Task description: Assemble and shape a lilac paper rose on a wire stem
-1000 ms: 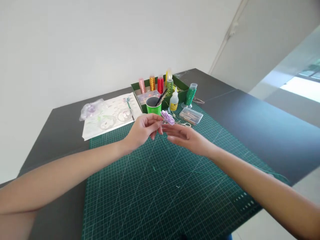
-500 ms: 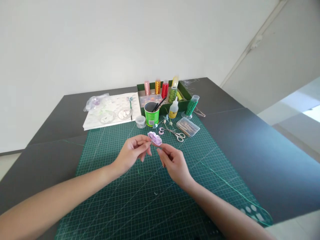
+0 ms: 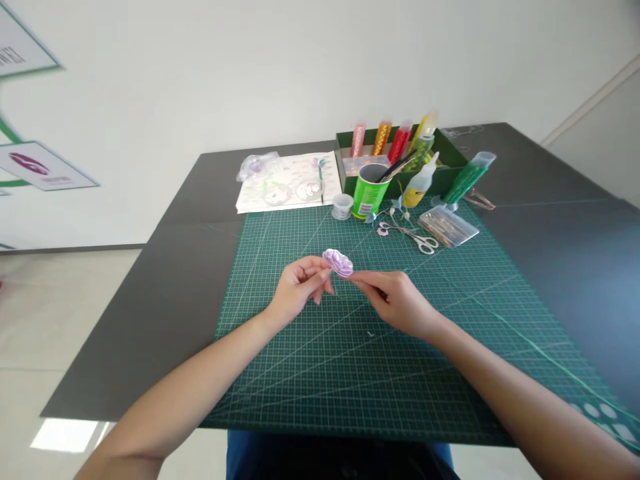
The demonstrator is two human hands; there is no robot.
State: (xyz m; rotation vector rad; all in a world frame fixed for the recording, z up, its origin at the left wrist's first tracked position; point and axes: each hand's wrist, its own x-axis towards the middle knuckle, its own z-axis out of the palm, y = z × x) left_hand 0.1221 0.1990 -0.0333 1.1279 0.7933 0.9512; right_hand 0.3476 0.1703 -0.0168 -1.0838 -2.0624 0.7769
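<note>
Dark grey table (image 3: 185, 267) stands against a white wall (image 3: 200, 80), a green gridded cutting mat (image 3: 310, 380) reaching its near edge. Above the mat's middle, between its side edges, the left hand (image 3: 297, 287) pinches a lilac flower (image 3: 339, 263) of layered petals, its longer axis sloping down toward the right hand (image 3: 403, 303), whose fingertips, pressed together just beside its lower rim, hold nothing I can make out.

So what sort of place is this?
Probably a craft workspace, judging by the gridded cutting mat, the spools of coloured thread and the small lilac flower held above the mat.
</note>
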